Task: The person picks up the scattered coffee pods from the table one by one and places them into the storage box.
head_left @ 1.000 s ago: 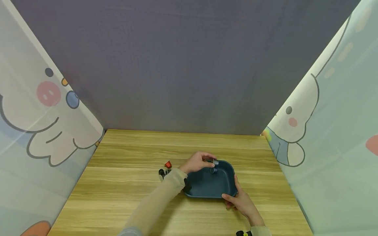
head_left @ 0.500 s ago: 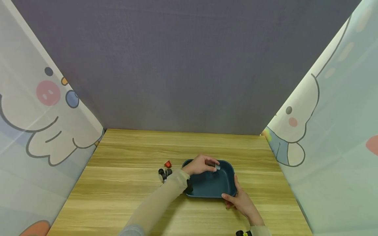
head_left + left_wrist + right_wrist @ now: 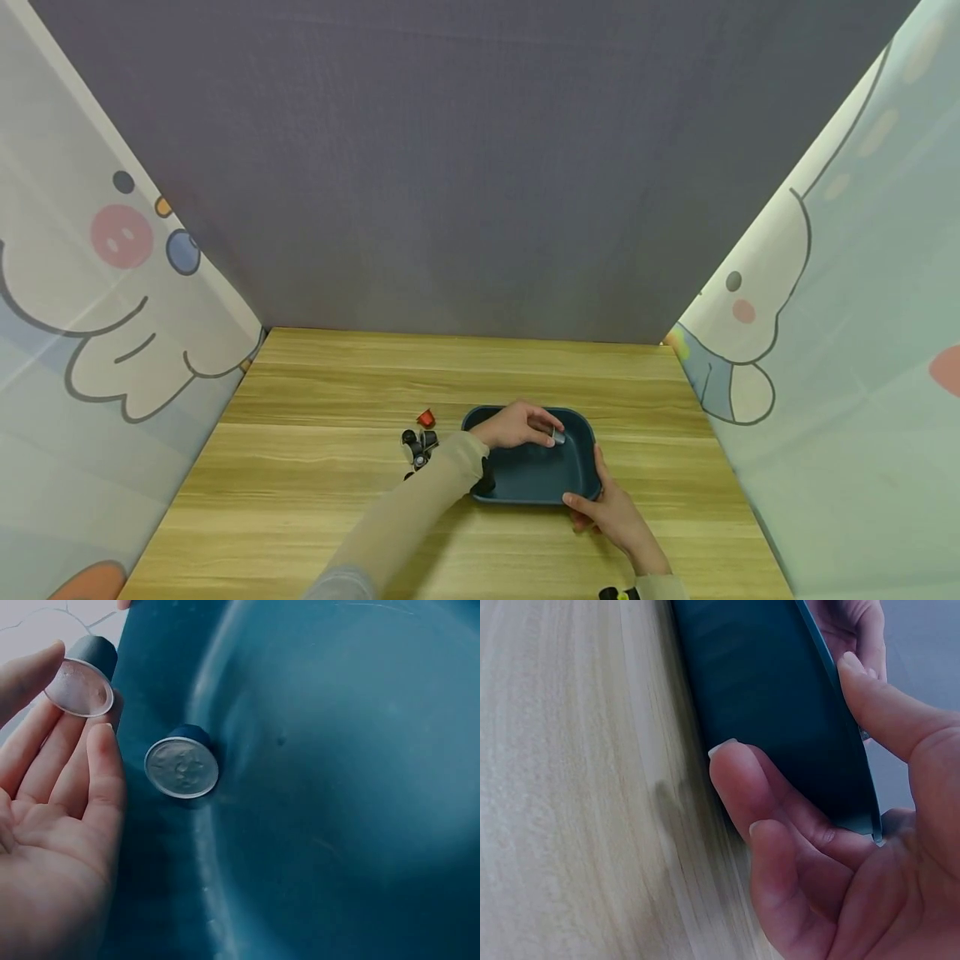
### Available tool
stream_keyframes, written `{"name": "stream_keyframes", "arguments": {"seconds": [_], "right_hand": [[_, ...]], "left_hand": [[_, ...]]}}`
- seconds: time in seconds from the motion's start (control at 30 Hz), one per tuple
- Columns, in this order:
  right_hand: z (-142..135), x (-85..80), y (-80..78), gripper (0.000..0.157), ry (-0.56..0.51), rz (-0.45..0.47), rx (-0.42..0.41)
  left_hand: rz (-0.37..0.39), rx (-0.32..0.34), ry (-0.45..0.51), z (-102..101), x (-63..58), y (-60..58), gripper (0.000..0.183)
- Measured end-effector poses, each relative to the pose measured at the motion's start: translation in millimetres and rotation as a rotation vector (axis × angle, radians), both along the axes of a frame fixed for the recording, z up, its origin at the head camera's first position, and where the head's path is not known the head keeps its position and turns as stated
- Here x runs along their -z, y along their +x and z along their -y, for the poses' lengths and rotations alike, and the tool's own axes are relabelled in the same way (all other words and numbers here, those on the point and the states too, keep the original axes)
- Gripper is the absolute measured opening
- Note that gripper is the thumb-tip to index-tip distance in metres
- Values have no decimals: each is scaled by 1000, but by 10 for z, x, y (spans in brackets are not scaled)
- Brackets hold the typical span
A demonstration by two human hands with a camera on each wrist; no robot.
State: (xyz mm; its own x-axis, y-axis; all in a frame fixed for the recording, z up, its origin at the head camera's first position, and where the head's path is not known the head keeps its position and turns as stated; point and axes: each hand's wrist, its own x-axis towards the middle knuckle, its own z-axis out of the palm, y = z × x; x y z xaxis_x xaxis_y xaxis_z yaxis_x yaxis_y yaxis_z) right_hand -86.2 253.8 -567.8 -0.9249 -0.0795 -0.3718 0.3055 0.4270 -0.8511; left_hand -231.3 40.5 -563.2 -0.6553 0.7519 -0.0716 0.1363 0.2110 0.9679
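Observation:
In the head view my left hand (image 3: pixel 517 426) reaches over a dark blue rectangular tray (image 3: pixel 525 502). Between its thumb and fingers it pinches a coffee capsule (image 3: pixel 81 684), whose foil lid and dark body show in the left wrist view. A second coffee capsule (image 3: pixel 181 766) lies on its side inside the tray, apart from the hand. My right hand (image 3: pixel 613 507) grips the tray's near right corner. Its thumb is on the rim and its fingers (image 3: pixel 742 780) are against the outer wall, as the right wrist view shows.
Left of the tray, a red capsule (image 3: pixel 427 418) lies on the wooden table (image 3: pixel 315 467). Just nearer is a cluster of several dark capsules (image 3: pixel 414 447), partly covered by the left sleeve (image 3: pixel 420 508). A grey panel (image 3: pixel 465 183) stands behind the table, with printed walls at both sides.
My left hand has moved right and slightly nearer over the tray, still pinching the capsule. More of the dark capsules shows beside the sleeve. My right hand and the tray stay put.

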Motion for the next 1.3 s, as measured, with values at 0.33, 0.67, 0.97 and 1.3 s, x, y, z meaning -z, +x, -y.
{"name": "stream_keyframes", "arguments": {"seconds": [0.33, 0.67, 0.97, 1.3], "right_hand": [[1, -8, 1, 109, 8, 0, 9], [-9, -22, 12, 108, -64, 11, 5], [-1, -13, 7, 108, -45, 14, 9], [-5, -18, 2, 108, -38, 7, 5]], "left_hand": [[5, 127, -29, -100, 117, 1, 31], [11, 118, -105, -139, 199, 42, 29], [5, 114, -142, -136, 279, 19, 31], [29, 145, -142, -152, 319, -1, 36]]}}
